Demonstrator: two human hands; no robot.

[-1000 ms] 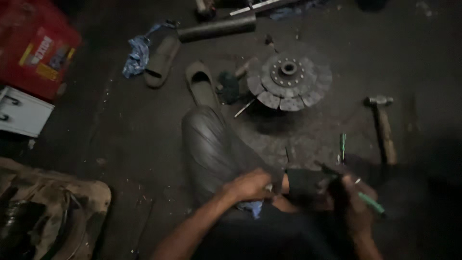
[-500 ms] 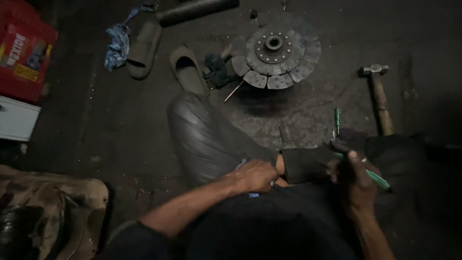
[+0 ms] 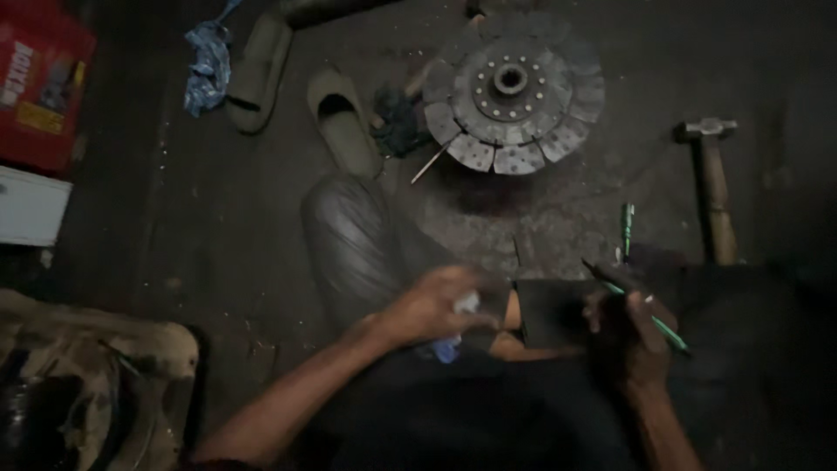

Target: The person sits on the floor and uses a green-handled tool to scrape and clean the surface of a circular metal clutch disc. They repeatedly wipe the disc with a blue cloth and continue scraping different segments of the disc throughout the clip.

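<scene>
Dark flat rectangular piece (image 3: 551,312) rests on the lap, braced between both hands, likely to steady it. Right hand (image 3: 635,330) closes fingers round a thin green-handled tool (image 3: 649,316). Left hand (image 3: 433,303) curls on a small pale scrap (image 3: 465,303). Beyond, on the gritty floor (image 3: 174,244): round, segmented metal clutch disc (image 3: 513,89), wooden-handled hammer (image 3: 711,179), two worn slippers (image 3: 342,120).

On the dark floor (image 3: 174,262) before me: a round clutch disc (image 3: 514,92) at twelve o'clock, a hammer (image 3: 713,187) at two, two olive slippers (image 3: 344,122) at eleven, a red box (image 3: 39,87) at ten.
</scene>
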